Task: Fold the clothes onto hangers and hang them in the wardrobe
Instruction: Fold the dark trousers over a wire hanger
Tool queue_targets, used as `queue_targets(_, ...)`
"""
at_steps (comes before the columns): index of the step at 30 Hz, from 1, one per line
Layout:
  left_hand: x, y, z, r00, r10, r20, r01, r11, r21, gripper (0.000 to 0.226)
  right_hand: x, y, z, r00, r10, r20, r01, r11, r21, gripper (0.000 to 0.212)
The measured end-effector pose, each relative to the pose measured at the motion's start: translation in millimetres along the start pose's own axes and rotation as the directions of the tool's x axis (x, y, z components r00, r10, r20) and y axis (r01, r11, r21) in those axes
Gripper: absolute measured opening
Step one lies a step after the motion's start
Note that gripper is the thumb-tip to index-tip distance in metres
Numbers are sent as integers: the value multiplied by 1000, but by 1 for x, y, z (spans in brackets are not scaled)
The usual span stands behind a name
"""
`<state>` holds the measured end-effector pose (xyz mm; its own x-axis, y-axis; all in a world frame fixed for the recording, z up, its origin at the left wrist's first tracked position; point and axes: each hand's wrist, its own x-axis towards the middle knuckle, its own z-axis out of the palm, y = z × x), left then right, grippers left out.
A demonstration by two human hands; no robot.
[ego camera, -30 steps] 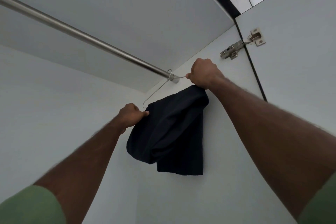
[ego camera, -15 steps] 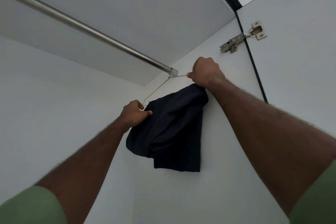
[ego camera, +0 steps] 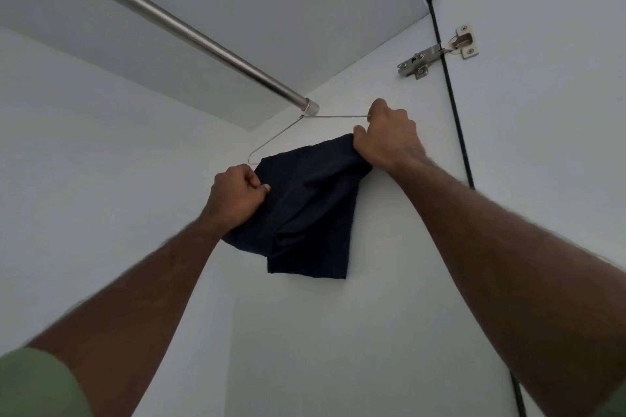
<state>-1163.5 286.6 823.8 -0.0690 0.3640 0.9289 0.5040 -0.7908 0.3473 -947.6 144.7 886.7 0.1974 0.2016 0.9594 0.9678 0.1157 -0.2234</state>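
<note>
Below the right end of the wardrobe rail, a wire hanger hung from it with a dark folded garment draped over, the left hand gripping the cloth's left edge and the right hand clenched around the hanger's right end and cloth.

Left arm: you reach it up, fist curled, thumb pinching.
Right arm: stretched higher, your hand clenched, knuckles up.
Sleeves: green, at both shoulders.
</note>
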Motion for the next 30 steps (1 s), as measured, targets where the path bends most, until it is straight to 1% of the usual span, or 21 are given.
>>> queue_targets(2,-5,3,-1,1000,16,-2,-16,1000,-13,15,-14,1,-1,1000,-12,-15,12,1000,11,37)
queue_targets(5,-19,14,-5,1000,24,-12,-25,998,-61,16,-37,3,-7,1000,1,4,-1,999,32,36)
queue_targets(8,-46,32,-7,998,49,-39,-54,989,-137,23,-62,5,-23,999,9,41,-11,1000,29,39)
queue_targets(12,-99,54,-6,989,138,-49,-146,965,-219,39,-109,17,-49,992,-21,122,25,999,-36,32)
queue_targets(15,-146,72,-3,982,186,-20,-185,953,-239,41,-147,38,-70,988,-13,154,32,992,-122,25)
queue_targets(17,-184,87,4,978,204,43,-190,956,-224,40,-175,53,-92,984,4,180,26,986,-166,24)
queue_targets(20,-248,119,18,948,253,192,-206,950,-236,41,-226,78,-138,972,38,234,17,973,-231,29)
queue_targets(23,-310,159,35,913,253,320,-165,947,-276,35,-279,102,-192,958,77,277,15,948,-317,28)
queue_targets(26,-374,212,49,858,280,431,-134,931,-339,35,-333,129,-253,935,200,293,-66,909,-411,27)
queue_targets(30,-474,293,61,753,329,569,-62,898,-436,32,-425,168,-344,869,407,283,-193,803,-564,27)
